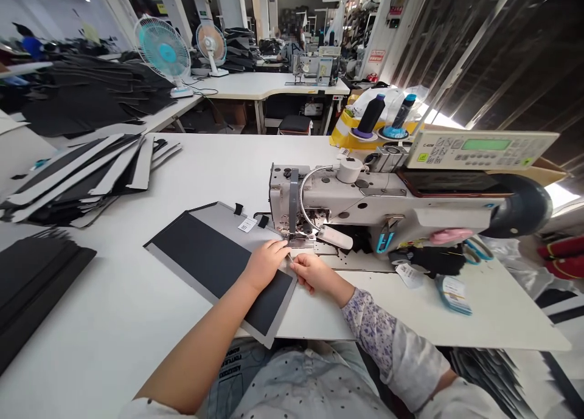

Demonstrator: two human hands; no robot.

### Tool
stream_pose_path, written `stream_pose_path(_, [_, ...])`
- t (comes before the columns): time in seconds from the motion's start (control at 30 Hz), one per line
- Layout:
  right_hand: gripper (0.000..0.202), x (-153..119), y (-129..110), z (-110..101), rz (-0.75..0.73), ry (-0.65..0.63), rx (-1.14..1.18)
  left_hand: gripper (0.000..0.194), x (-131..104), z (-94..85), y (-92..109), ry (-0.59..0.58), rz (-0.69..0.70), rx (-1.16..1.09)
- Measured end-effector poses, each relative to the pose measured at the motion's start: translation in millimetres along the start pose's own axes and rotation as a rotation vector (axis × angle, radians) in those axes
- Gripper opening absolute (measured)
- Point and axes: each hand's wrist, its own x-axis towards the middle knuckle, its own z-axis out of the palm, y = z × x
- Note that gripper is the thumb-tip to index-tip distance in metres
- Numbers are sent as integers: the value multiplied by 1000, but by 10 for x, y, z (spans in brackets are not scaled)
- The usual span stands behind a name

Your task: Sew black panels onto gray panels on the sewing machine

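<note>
A black and grey fabric panel (201, 249) lies slantwise on the white table, its upper right edge at the sewing machine (337, 194). Two black tabs and a white label (247, 224) show along that edge. My left hand (267, 264) rests flat on the panel, fingers stretched out toward the needle area. Just right of it, my right hand (314, 273) is closed in a pinch beside the panel's right corner. A thin light piece shows at its fingertips, too small to name. The presser foot is partly hidden behind the machine's parts.
Stacked grey and black pieces (86, 176) lie at left, with a dark pile (36, 285) nearer. Thread snips (385, 239) hang on the machine. Banded labels (454, 294) and blue-handled scissors (477, 250) lie at right. Thread cones (371, 115) stand behind.
</note>
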Motion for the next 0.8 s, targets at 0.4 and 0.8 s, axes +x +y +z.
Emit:
stream_pose_path(0.4, [23,-31,31,33,-176,291,-690,31,-16,-19,8,4,-81,-136])
stream_pose_path(0.8, [19,-68,222,35,-267,360,-826,42,-265,-301,367,-52,-73,-202])
